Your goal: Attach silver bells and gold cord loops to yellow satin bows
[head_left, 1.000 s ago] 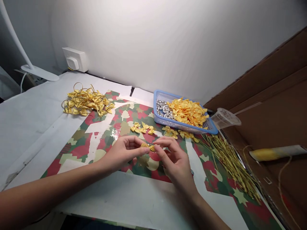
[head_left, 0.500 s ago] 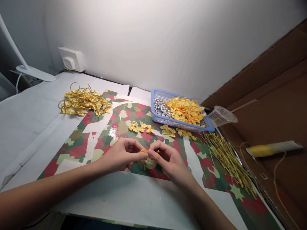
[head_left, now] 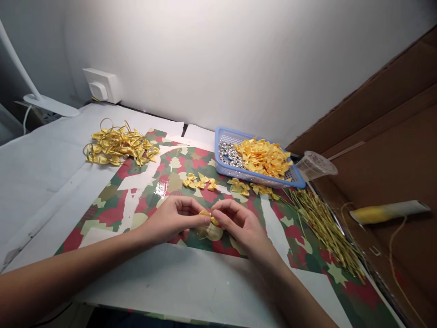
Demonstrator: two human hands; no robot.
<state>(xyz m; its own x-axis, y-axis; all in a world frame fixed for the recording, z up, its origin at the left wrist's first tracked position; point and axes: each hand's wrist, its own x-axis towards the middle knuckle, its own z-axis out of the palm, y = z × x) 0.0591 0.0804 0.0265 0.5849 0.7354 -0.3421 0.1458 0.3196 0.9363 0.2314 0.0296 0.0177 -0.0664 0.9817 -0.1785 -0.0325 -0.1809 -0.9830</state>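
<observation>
Now, over the red-and-green camouflage paper mat (head_left: 102, 216), a blue plastic basket (head_left: 218, 155) brims with yellow satin bows (head_left: 263, 158), looped gold bows (head_left: 118, 146) heap far left, and the left hand (head_left: 172, 218) and right hand (head_left: 241, 223) pinch one tiny yellow bow (head_left: 209, 217) together mid-mat.

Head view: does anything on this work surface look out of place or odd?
The clear plastic cup lies tipped on its side beside the blue perforated basket instead of standing upright; nothing else stands out.
</observation>
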